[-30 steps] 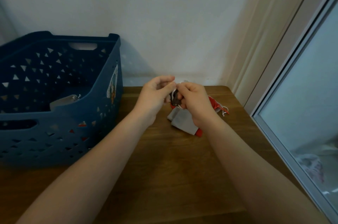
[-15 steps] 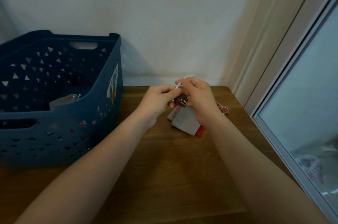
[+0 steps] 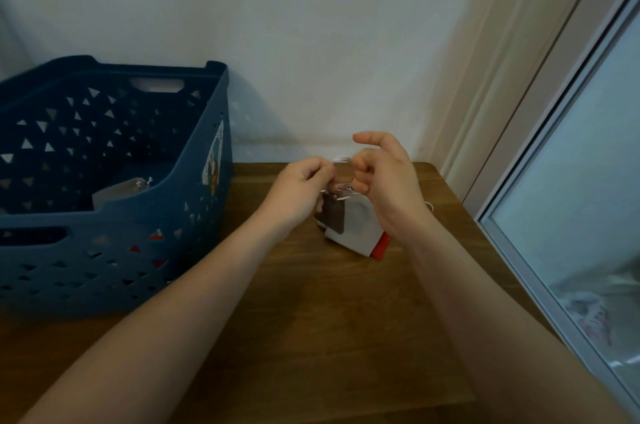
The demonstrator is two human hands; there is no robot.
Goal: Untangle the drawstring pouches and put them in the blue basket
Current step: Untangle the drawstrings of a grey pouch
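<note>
Both hands meet over the pouch pile: the left hand [image 3: 301, 191] pinches the white drawstring [image 3: 341, 188] of a brown pouch [image 3: 333, 218], while the right hand [image 3: 382, 181] hooks that cord with curled fingers, index finger lifted. Just below them lie a grey pouch [image 3: 360, 229] and a red one [image 3: 381, 247] on the wooden table [image 3: 311, 319] — the blue basket [image 3: 114, 181] sits well to the left of the left hand, one pouch inside [image 3: 116, 193].

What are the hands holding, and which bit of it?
The left hand pinches the thin white drawstring above the small dark brown fabric pouch. The right hand curls beside the string; its grip cannot be told.
</note>
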